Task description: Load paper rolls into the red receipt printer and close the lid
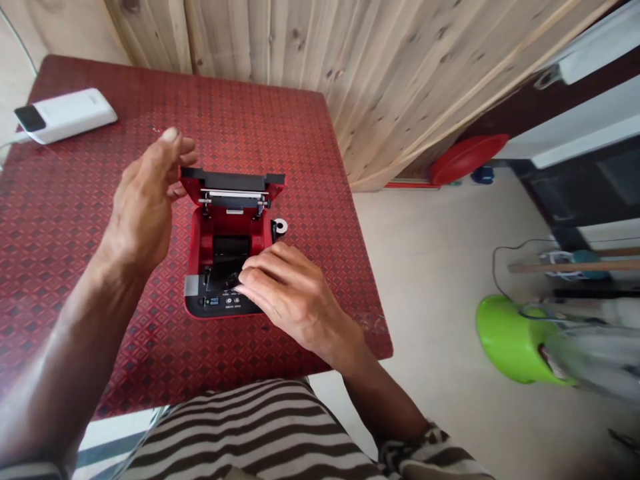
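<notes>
A small red and black printer (225, 308) sits on the table with its lid (233, 181) raised. Its paper bay shows inside, and buttons and a small display are along its near panel. My right hand (295, 297) pinches a dark, glossy flat piece (225, 272) over the near part of the bay; what it is exactly I cannot tell. My left hand (145, 200) is beside the left edge of the lid, thumb up and fingers apart, some fingertips partly behind the lid. A white paper roll (281, 227) shows just right of the printer, beyond my right hand.
The red patterned table (280, 133) stands against a wooden plank wall (280, 47). At its far left lies a white power bank (75, 115) with a dark end. On the floor to the right are a green bucket (510, 340), a red basin (467, 159) and a cable.
</notes>
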The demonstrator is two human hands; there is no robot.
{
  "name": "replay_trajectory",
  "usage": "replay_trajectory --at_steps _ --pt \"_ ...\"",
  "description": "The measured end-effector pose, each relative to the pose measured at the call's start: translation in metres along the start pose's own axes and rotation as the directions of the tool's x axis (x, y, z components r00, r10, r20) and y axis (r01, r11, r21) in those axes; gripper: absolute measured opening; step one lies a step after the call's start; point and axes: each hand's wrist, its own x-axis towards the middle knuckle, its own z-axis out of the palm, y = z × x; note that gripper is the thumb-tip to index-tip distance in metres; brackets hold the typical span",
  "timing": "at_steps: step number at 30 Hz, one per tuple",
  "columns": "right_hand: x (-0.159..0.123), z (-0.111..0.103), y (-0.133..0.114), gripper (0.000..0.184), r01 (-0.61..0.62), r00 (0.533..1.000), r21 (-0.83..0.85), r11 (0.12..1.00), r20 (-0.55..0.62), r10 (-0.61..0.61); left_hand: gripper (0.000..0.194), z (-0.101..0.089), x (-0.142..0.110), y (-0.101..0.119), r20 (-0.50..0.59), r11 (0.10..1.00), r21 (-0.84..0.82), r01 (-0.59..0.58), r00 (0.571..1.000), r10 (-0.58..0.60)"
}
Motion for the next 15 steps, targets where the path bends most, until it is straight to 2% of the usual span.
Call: replay_trajectory --at_steps 3,5,11,15 --pt "-0.001 0.001 0.000 0.014 0.026 0.999 -0.057 0.998 -0.020 -0.027 0.024 0.008 0.000 0.004 0.043 0.998 -0.036 0.058 0.997 -0.057" --pt "-0.002 0.001 0.000 0.014 0.056 0.998 -0.114 0.992 -0.026 -0.059 0.022 0.009 -0.010 0.006 0.061 0.995 -0.056 0.078 0.995 -0.075" --pt "-0.008 -0.001 -0.004 0.013 0.156 0.985 -0.217 0.964 -0.044 -0.169 0.059 -0.004 -0.058 0.004 0.110 0.970 -0.093 0.225 0.970 -0.215" --pt "-0.008 0.000 -0.006 0.012 0.166 0.983 -0.225 0.960 -0.045 -0.180 0.076 -0.011 -0.083 -0.004 0.145 0.950 -0.026 0.312 0.941 -0.305"
